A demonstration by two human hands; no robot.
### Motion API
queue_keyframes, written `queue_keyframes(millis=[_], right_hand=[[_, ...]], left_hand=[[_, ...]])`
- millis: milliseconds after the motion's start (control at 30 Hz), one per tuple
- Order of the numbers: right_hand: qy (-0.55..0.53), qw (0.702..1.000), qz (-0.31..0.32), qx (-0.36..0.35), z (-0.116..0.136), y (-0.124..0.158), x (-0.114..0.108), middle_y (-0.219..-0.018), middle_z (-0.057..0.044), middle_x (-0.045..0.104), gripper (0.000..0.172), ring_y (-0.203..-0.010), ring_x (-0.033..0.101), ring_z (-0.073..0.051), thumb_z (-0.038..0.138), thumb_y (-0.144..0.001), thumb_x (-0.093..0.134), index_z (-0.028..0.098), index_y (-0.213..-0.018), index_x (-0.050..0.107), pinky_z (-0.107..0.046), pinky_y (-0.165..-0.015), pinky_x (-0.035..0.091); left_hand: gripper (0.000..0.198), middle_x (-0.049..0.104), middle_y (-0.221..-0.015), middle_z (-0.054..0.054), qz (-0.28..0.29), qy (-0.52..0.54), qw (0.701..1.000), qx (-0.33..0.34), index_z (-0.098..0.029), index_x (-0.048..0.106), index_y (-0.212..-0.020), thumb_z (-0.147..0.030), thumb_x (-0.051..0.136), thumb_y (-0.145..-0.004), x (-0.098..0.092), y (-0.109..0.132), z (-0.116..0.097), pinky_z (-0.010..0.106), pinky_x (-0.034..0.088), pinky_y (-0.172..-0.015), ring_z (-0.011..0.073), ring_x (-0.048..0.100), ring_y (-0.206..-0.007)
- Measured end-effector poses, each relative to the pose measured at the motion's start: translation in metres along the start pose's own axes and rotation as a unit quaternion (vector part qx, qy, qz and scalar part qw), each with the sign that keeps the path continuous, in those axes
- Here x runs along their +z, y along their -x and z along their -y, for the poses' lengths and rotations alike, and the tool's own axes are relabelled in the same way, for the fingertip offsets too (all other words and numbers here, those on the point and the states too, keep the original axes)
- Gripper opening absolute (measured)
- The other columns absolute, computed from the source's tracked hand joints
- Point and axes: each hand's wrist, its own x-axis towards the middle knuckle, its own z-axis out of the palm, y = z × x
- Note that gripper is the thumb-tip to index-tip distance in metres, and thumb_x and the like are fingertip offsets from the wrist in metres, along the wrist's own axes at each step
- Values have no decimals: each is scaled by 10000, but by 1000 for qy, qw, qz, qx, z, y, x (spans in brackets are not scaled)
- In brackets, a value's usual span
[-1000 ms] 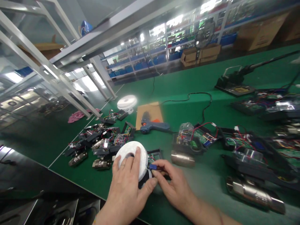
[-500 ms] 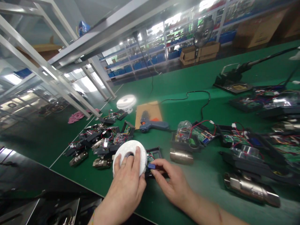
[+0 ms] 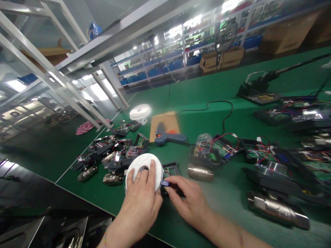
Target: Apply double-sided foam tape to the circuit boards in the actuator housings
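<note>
My left hand [image 3: 141, 203] lies flat on the white tape roll [image 3: 144, 169], fingers spread over its face and one fingertip at the core, pressing and steadying it rather than closing around it. My right hand [image 3: 187, 199] pinches a small blue piece [image 3: 164, 183] between thumb and forefinger, just at the roll's right edge and over the open black housing [image 3: 171, 171] with its green board. The roll sits near the front edge of the green bench [image 3: 219, 86], tilted up toward me, its round face looking up and back at the camera; its axis runs through the core, roughly away from me and upward, so it has no long direction in plan. The blue piece is short; its long axis appears to run left to right, toward the roll. Judgement: the step in hand is working the blue piece at the roll's edge; whether tape is already on it I cannot tell. Next move would call for a steady left hand and a fine, controlled pull from the right. Nearby: blue glue gun [image 3: 168, 137], steel cylinder [image 3: 201, 172].
</note>
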Motion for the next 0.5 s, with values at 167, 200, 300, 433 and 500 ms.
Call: queue_keyframes(millis=[167, 200, 300, 433, 500], right_hand=[[13, 1000, -11, 1, 1, 0, 6, -868, -46, 730, 136, -702, 658, -183, 173, -974, 565, 183, -1055, 674, -288, -651, 504], [13, 1000, -16, 6, 2, 0, 7, -860, -52, 730, 138, -699, 658, -189, 178, -971, 564, 180, -1045, 680, -295, -646, 506], [2, 998, -37, 47, 2, -1, 12, -828, -48, 731, 125, -674, 672, -181, 204, -966, 569, 182, -1013, 683, -279, -627, 535], [-23, 989, -58, 135, 0, -5, 12, -732, -17, 722, 120, -593, 695, -153, 245, -997, 556, 191, -942, 648, -211, -534, 553], [-26, 984, -58, 167, -3, -7, 10, -675, -9, 704, 152, -548, 688, -157, 268, -1007, 550, 190, -904, 629, -207, -484, 539]], left_hand=[[642, 621, -1164, 147, -28, -19, 999, 5, -62, 258, -1560, -167, 345, -932, 2, 0, -2, 664, 299, -1111, 346, 575, -1171], [643, 623, -1162, 145, -41, -22, 999, 4, -71, 248, -1564, -163, 347, -936, 3, 0, -3, 663, 310, -1102, 347, 578, -1170], [689, 633, -1194, 146, -90, -20, 996, -8, -107, 95, -1606, -189, 363, -977, 12, -3, -10, 661, 328, -1087, 331, 600, -1155], [785, 622, -1227, 193, -227, -33, 970, -76, -104, -42, -1611, -233, 434, -1000, 21, 3, -27, 688, 311, -1106, 339, 594, -1160], [859, 511, -1375, 257, -295, -18, 950, -103, -97, -94, -1603, -242, 479, -978, 23, 17, -30, 683, 329, -1124, 388, 486, -1309]])
